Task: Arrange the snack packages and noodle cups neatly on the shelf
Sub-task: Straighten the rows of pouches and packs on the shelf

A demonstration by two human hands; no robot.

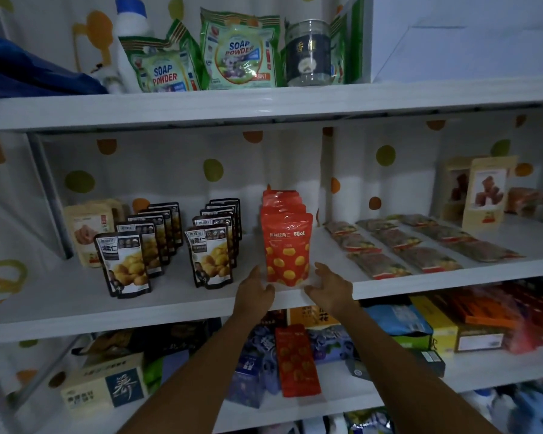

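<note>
Head view: red pouch stands upright, label facing forward.

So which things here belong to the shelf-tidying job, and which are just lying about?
Job: red stand-up snack pouches, black stand-up snack pouches, flat dark snack packets, left hand, right hand.
Lying about: green soap powder bags, clear plastic jar, white blue-capped bottle.
</note>
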